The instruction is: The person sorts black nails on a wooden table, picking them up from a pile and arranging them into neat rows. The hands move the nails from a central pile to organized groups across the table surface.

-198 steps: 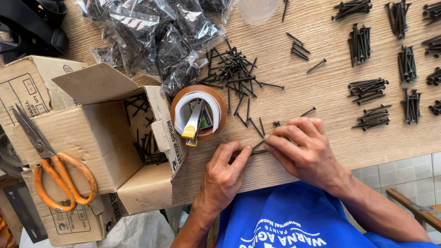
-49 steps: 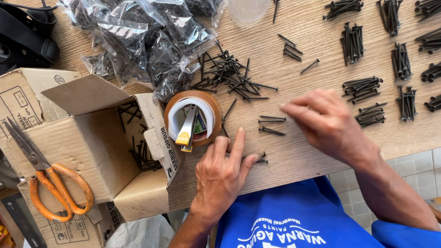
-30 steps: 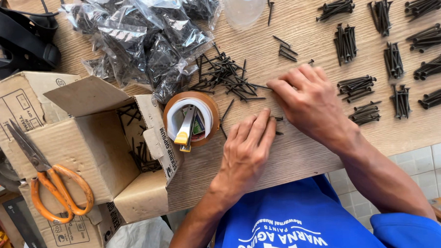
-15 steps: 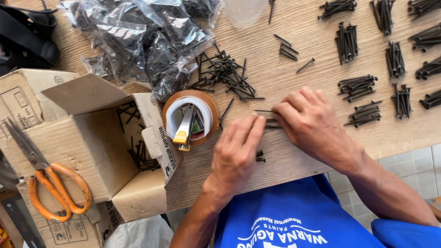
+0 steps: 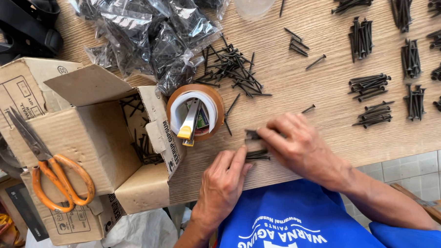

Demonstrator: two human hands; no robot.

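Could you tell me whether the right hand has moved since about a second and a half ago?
Yes. The right hand has come down and inward, closer to the tape roll, meeting the left hand.

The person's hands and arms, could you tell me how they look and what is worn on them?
Both the left hand and right hand are bare: no gloves, rings or watch show. The forearms are uncovered; a blue short-sleeved shirt with white print covers the torso.

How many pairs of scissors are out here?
1: orange-handled scissors lying on the cardboard box at the left. More could be hidden inside the box or under the plastic bags.
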